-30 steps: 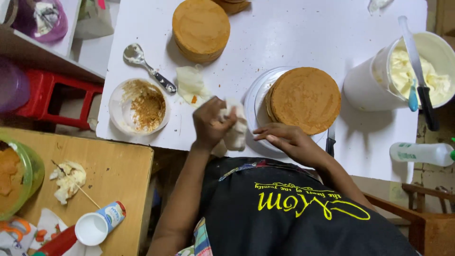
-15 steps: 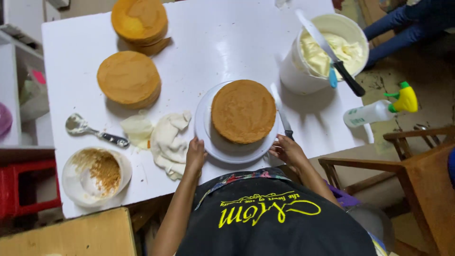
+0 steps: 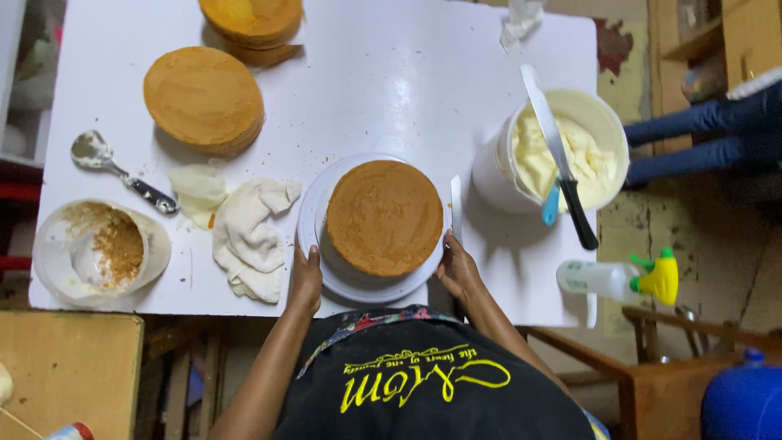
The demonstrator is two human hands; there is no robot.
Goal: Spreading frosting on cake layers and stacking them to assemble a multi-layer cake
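Note:
A round golden-brown cake layer (image 3: 384, 216) lies on a white plate (image 3: 366, 291) near the front edge of the white table (image 3: 383, 81). My left hand (image 3: 305, 281) grips the plate's left rim. My right hand (image 3: 456, 265) holds its right rim, beside a knife (image 3: 456, 208) that lies flat on the table. A crumpled white cloth (image 3: 248, 236) rests just left of the plate, apart from both hands.
Two more cake layers (image 3: 204, 98) (image 3: 252, 20) sit at the far left. A crumb-filled bowl (image 3: 98, 248) and spoon (image 3: 114, 167) are at left. A cream bucket (image 3: 570, 106) with a spatula (image 3: 562, 163) and a squeeze bottle (image 3: 611, 277) stand at right. Another person's legs (image 3: 709, 134) are beyond the table.
My left hand has let go of the white cloth, which now lies on the table. Both hands have come to the plate's rim, and the view has shifted.

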